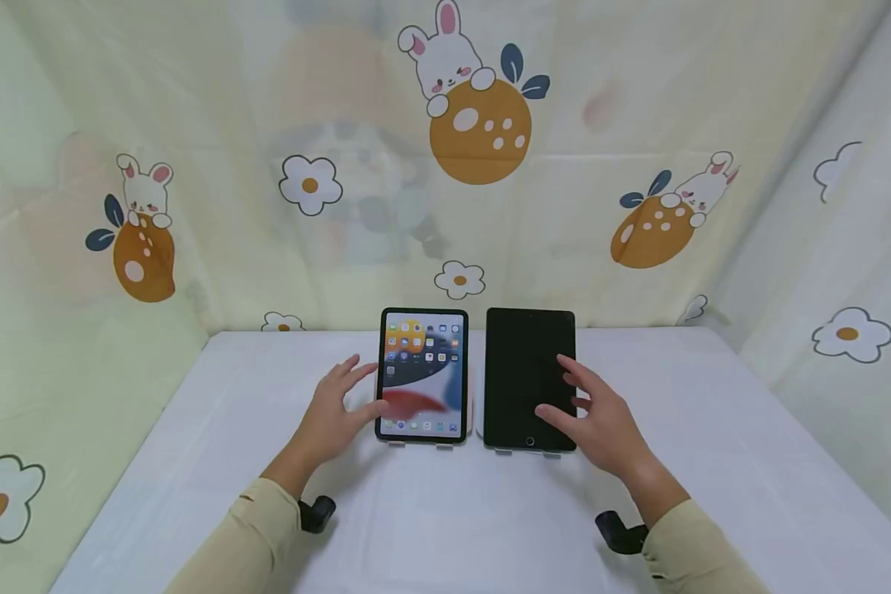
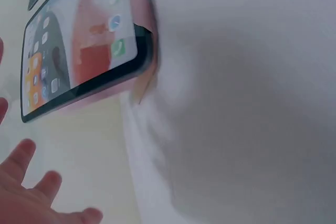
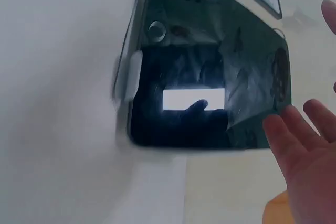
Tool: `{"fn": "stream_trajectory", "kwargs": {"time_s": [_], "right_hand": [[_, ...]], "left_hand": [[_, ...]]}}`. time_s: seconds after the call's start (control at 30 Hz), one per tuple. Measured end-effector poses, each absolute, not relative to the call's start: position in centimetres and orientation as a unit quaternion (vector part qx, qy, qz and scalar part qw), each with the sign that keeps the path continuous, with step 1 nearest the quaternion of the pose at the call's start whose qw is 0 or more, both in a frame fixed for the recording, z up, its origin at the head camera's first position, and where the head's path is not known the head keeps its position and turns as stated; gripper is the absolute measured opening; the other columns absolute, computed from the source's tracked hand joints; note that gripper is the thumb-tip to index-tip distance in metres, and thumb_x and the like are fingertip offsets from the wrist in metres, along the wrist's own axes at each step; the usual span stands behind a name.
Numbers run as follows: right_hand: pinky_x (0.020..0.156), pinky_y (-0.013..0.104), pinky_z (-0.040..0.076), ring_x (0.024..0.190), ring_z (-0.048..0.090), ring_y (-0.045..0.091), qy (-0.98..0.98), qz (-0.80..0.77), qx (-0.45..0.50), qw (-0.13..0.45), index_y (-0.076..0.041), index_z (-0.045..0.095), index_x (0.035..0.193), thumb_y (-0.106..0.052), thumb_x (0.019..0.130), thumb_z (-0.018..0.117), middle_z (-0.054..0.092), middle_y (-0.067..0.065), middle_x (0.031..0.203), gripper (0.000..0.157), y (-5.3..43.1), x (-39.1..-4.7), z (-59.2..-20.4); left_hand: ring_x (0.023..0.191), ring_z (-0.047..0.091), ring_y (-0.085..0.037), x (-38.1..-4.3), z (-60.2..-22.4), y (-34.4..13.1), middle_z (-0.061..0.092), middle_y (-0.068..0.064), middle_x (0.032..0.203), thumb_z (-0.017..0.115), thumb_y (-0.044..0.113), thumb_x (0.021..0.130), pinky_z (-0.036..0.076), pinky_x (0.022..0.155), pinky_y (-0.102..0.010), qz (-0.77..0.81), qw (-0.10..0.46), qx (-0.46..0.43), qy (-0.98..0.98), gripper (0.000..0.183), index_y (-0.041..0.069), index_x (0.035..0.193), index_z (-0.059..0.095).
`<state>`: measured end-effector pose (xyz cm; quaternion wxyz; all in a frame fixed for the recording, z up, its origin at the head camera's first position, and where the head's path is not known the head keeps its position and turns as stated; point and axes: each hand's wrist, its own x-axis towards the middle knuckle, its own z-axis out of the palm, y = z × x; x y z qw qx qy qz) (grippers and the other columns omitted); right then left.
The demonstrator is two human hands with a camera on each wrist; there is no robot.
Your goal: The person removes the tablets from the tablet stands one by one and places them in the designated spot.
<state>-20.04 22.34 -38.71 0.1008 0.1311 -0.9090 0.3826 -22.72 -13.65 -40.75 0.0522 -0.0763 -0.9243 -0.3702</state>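
Two tablets stand side by side on the white table, propped on stands. On the left tablet (image 1: 421, 379) the screen is lit with app icons, and a pink stand lip (image 2: 142, 11) hooks its lower edge. The right tablet (image 1: 516, 371) has a dark, glossy screen with a round home button, held by a pale stand (image 3: 135, 74). My left hand (image 1: 334, 412) is spread at the left tablet's left side, thumb overlapping its edge in the head view. My right hand (image 1: 605, 421) hovers with parted fingers at the right tablet's right side, grasping nothing.
The white table (image 1: 445, 528) runs up to a cream curtain (image 1: 223, 206) printed with rabbits, oranges and flowers. More curtain hangs along both sides. Black wrist cameras (image 1: 317, 515) sit at the sleeve cuffs.
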Motion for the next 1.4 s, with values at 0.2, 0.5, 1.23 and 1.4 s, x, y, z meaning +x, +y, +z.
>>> {"fn": "stream_trajectory", "kwargs": {"time_s": [0.2,0.5,1.23,1.4], "right_hand": [[0.089,0.041,0.04,0.119,0.04,0.019,-0.846,0.513,0.14,0.047,-0.015,0.038,0.132,-0.039,0.08,0.064,0.039,0.003,0.135,0.063,20.1,-20.7,-38.2],[0.092,0.04,0.038,0.122,0.038,0.018,-0.809,0.567,0.155,-0.012,-0.014,0.044,0.129,-0.025,0.084,0.063,0.042,0.0,0.133,0.051,16.4,-22.6,-38.5],[0.097,0.039,0.033,0.126,0.032,0.021,-0.836,0.536,0.117,-0.017,-0.014,0.05,0.125,-0.024,0.085,0.06,0.029,0.0,0.143,0.043,12.1,-26.3,-37.8],[0.094,0.04,0.036,0.127,0.031,0.022,-0.842,0.53,0.097,-0.018,-0.014,0.048,0.125,-0.025,0.087,0.058,0.029,0.004,0.142,0.041,11.3,-26.8,-37.6]], "left_hand": [[0.13,0.02,-0.024,-23.5,-40.4,-13.5,0.027,0.004,0.142,0.063,0.035,0.082,0.024,0.096,-0.056,-0.496,0.012,-0.027,-0.868,0.051,0.031,0.129,0.044],[0.128,0.026,-0.021,-24.5,-39.8,-13.2,0.032,0.005,0.139,0.06,0.024,0.086,0.032,0.096,-0.047,-0.616,-0.008,-0.006,-0.788,0.048,0.026,0.131,0.045],[0.128,0.023,-0.02,-28.0,-39.8,-12.4,0.03,0.007,0.14,0.06,0.025,0.085,0.027,0.099,-0.048,-0.654,-0.057,0.005,-0.754,0.035,0.026,0.12,0.055],[0.129,0.023,-0.021,-28.5,-39.6,-12.2,0.03,0.004,0.14,0.06,0.023,0.085,0.024,0.101,-0.045,-0.66,-0.058,-0.013,-0.749,0.034,0.02,0.119,0.057]]}}
